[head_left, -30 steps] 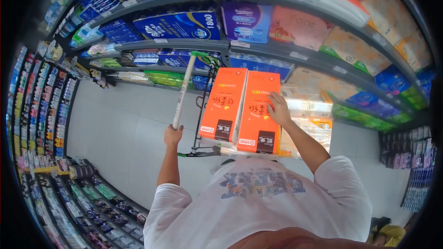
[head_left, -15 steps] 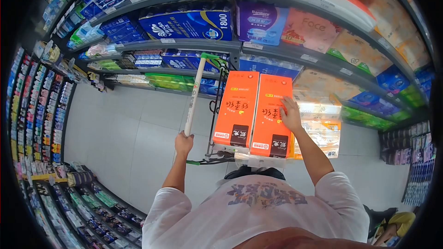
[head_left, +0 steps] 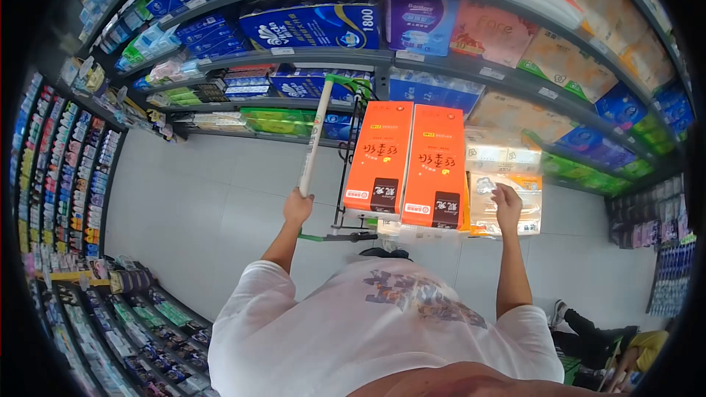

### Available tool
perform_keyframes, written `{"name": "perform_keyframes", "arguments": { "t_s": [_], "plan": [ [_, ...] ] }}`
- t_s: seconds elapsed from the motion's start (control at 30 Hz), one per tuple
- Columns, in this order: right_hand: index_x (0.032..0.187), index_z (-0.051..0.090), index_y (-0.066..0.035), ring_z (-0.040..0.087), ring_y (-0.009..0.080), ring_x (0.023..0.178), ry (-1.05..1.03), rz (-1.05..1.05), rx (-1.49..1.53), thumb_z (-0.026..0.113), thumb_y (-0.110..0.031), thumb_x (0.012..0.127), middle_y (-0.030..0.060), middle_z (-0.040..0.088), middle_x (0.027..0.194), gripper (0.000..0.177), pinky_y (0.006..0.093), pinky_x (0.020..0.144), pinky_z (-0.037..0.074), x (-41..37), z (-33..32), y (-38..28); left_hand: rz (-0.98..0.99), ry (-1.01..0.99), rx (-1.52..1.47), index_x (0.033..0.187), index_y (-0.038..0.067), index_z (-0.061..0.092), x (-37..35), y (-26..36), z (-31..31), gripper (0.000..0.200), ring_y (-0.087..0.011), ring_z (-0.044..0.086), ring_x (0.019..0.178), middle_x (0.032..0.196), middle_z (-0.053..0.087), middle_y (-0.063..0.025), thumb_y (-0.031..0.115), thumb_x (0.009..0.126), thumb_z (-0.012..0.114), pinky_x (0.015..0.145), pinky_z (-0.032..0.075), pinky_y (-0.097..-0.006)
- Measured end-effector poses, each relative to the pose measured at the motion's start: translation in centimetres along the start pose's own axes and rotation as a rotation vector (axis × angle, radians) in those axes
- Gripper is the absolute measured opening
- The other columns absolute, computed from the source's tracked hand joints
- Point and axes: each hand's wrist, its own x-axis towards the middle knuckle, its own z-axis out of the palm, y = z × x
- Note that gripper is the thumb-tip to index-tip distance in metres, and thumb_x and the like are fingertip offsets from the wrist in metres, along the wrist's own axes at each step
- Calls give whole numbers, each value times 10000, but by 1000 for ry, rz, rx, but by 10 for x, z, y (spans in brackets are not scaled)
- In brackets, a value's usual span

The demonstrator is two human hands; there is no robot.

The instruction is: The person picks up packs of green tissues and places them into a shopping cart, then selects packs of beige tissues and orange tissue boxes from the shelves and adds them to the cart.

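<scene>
My left hand (head_left: 298, 207) is wrapped round the lower end of the white cart handle (head_left: 315, 140), which has green ends. On the black wire cart (head_left: 356, 121) lie two orange tissue packs (head_left: 379, 151) side by side. Right of them are clear-wrapped, pale orange and white packs (head_left: 482, 209). My right hand (head_left: 507, 204) is over these pale packs, its fingers partly curled; whether it touches them I cannot tell, and nothing shows in its grip.
Shelves of blue tissue packs (head_left: 309, 28), a purple pack (head_left: 419, 23) and pink packs (head_left: 489, 31) run behind the cart. Racks of small goods (head_left: 70, 169) stand at the left. Another person (head_left: 647, 349) is low at the bottom right.
My right hand has come off the right orange pack and moved right, over the pale packs. My left hand stays on the handle. The shelves and cart have shifted slightly in view.
</scene>
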Motion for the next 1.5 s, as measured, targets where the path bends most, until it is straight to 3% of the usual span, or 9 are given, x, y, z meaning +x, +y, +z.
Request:
{"name": "perform_keyframes", "arguments": {
  "t_s": [0.2,0.4,0.47,0.57,0.9,1.2,1.3,1.37,1.5],
  "plan": [
    [1088,632,50,633,155,719,217,207,-67,559,-152,943,118,678,876,259,269,641,518,-126,-45,-4,110,-23,135,1077,-11,580,-2,-41,-11,460,-394,660,861,871,688,-198,377,836,638,787,498,-461],
    [1090,645,14,610,124,682,310,275,-10,563,-182,942,98,679,844,259,253,608,485,-212,-31,-11,19,-149,-204,994,-9,584,-17,-80,-25,458,-266,670,657,764,678,-130,413,834,661,638,527,-393],
    [1100,649,10,609,123,680,349,281,17,566,-179,941,98,678,846,260,250,614,486,-217,-22,-13,-9,-163,-255,932,8,589,-25,-78,-31,414,-178,609,512,645,632,-64,398,830,683,500,496,-331],
    [1106,658,4,601,108,681,355,226,24,560,-207,962,83,676,861,273,239,636,492,-219,1,-26,-15,-171,-259,904,20,595,-35,-93,-44,384,-174,605,502,634,624,-62,388,835,683,460,481,-320],
    [1101,642,38,633,146,766,120,-21,120,572,-171,958,113,674,885,262,266,712,527,-176,117,-125,-30,-184,-198,1015,31,622,-18,-156,-52,416,-222,650,559,711,665,-100,404,837,667,526,510,-360],
    [1078,636,56,653,151,816,-260,-88,144,564,-138,957,121,679,901,241,264,720,535,-164,329,-183,37,-199,-195,1043,29,618,2,-188,-48,450,-280,681,727,809,679,-144,427,836,661,680,518,-390],
    [1091,630,54,662,151,833,-431,-63,134,591,-110,915,125,684,898,243,269,725,537,-174,430,-205,55,-336,-385,1035,5,608,8,-202,-63,526,-248,675,765,839,675,-152,497,851,636,680,517,-366],
    [1132,613,39,657,203,870,-465,-128,-20,649,-167,875,123,672,957,332,314,794,522,-172,491,-212,110,-560,-795,1049,-28,600,2,-217,-89,610,-208,659,795,858,669,-156,555,867,601,658,510,-347],
    [1189,575,38,642,365,958,-290,-243,-461,724,-229,737,239,647,1015,546,409,867,501,-127,601,-189,194,-463,-595,1167,-9,597,17,-368,-108,651,-230,661,874,934,681,-177,576,885,554,747,522,-337]
  ]
}}
